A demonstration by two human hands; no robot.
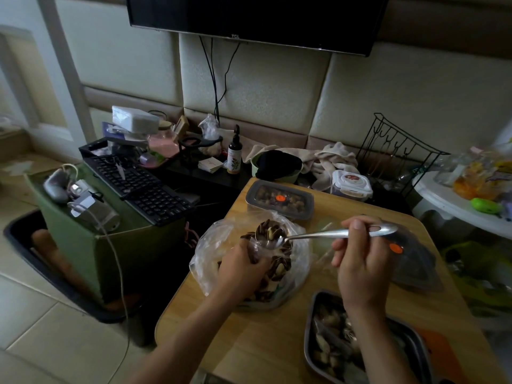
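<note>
Right hand [360, 273] pinches the seed-heaped spoon [327, 234] above the bag [205, 264] the left hand [243, 270] clutches; scooping, probably, and next needs a level carry to the tray [308, 336].

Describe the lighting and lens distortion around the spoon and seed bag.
Head view: dim, with dark corners and a brighter patch at the left floor tiles. Head view: the wide lens bows the wall panels and the television edge. Head view: the spoon handle shows a soft glint; the seeds in the bag look slightly soft.
</note>
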